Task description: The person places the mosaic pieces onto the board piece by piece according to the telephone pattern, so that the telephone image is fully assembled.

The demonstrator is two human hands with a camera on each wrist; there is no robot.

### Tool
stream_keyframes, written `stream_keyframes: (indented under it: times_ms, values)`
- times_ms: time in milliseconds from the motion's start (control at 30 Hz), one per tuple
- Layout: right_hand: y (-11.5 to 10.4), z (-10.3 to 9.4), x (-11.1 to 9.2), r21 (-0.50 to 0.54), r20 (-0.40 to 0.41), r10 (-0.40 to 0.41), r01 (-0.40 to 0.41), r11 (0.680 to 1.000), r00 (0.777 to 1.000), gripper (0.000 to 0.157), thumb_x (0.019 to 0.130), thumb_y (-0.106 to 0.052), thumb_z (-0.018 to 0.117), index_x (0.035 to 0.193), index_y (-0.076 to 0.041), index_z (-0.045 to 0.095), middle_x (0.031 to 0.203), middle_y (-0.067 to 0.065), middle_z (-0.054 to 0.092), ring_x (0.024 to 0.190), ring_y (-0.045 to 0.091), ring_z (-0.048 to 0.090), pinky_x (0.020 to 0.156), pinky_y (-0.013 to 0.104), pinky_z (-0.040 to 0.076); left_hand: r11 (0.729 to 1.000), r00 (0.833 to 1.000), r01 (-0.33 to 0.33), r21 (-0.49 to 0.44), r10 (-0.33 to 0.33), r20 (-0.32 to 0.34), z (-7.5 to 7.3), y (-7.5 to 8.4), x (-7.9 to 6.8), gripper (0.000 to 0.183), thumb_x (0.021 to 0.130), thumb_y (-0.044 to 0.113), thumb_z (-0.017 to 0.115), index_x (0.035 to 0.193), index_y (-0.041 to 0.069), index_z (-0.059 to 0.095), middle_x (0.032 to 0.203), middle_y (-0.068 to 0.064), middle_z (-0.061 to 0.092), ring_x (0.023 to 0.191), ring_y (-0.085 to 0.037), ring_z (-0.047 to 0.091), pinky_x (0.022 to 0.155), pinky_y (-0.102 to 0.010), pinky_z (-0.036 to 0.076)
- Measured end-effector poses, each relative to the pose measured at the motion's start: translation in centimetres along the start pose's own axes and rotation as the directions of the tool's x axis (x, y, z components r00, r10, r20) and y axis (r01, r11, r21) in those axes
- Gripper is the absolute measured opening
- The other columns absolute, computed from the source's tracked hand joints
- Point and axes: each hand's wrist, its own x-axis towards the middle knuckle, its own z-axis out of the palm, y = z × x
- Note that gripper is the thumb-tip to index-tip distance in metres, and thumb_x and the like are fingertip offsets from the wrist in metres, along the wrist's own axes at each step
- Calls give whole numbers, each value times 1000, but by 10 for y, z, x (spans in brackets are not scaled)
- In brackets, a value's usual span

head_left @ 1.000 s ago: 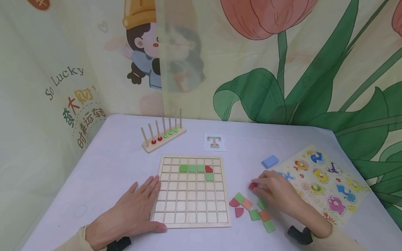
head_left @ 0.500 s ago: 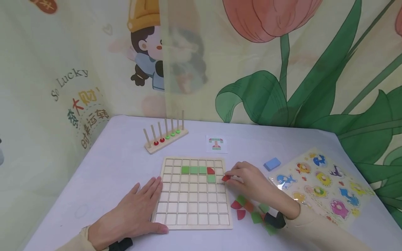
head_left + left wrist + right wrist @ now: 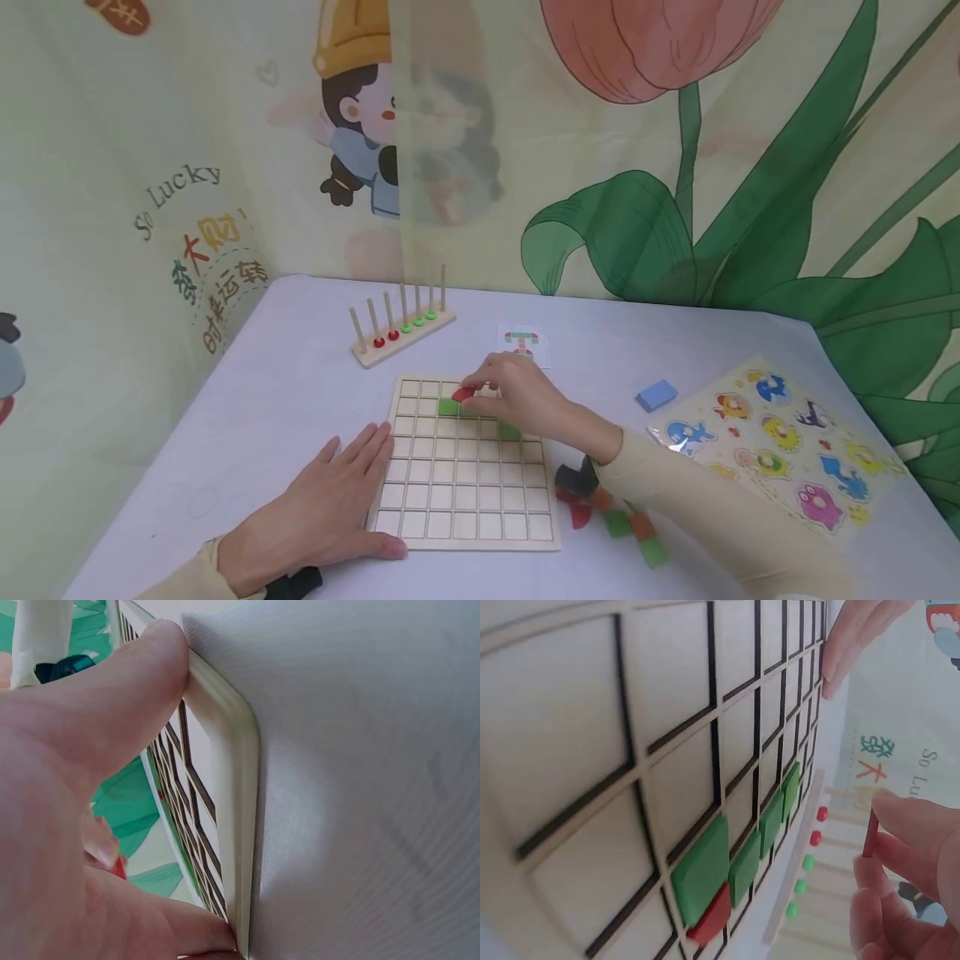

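Note:
My right hand (image 3: 525,398) pinches a red quarter-circle tile (image 3: 463,394) between thumb and fingertips, over the upper left of a wooden grid board (image 3: 465,502). In the right wrist view the red quarter-circle tile (image 3: 871,834) is seen edge-on. Several green square tiles (image 3: 701,870) and one red tile (image 3: 711,919) sit in the board's cells; in the head view the right hand hides part of them. My left hand (image 3: 311,508) rests along the board's left edge, fingers straight, its thumb (image 3: 142,682) at the near corner.
Loose green, orange and red tiles (image 3: 618,523) lie right of the board, partly under the right forearm. Behind the board stand a peg rack (image 3: 405,337) with red and green rings and a pattern card (image 3: 522,337). A blue block (image 3: 657,395) and sticker sheet (image 3: 780,442) lie right.
My right hand has carried the red quarter-circle tile from the loose pile leftward, past the board's right edge, to above its upper left. The left hand stays at the board's edge.

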Motion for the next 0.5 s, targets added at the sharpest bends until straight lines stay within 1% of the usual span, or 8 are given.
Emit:
stream_keyframes:
  times_ms: [100,233,367,500]
  values:
    - [-4,8,12,19,14,4,-4,1000,1000,26,88,-26,83,111,-14,81,95,-3,77,84,12,64,69,21,47,1000,1000,0,-1,0,11,0,0,1,132,73,88,62,160,-4,26,170,-19,22,159,-36,23,121,-68,23]
    - [-9,19,24,16,47,46,-47,999,998,27,88,-29,83,110,-13,82,95,-2,79,82,10,64,69,22,47,1000,1000,8,7,-8,24,-1,1,1,132,72,88,62,160,-3,25,171,-18,21,159,-36,22,121,-67,23]
    - [-15,29,34,-13,103,102,-102,995,989,27,90,-33,80,111,-15,82,96,-4,79,80,7,61,70,22,46,1000,1000,12,22,-13,28,-2,2,2,132,72,88,62,160,-3,25,171,-18,20,159,-35,22,121,-67,23]
    - [-20,34,40,-57,140,103,-96,994,985,24,93,-32,78,112,-18,82,94,-6,77,80,7,59,72,23,45,1000,1000,10,29,-11,28,-3,3,2,131,72,88,63,160,-2,26,171,-18,21,159,-35,22,121,-67,24]
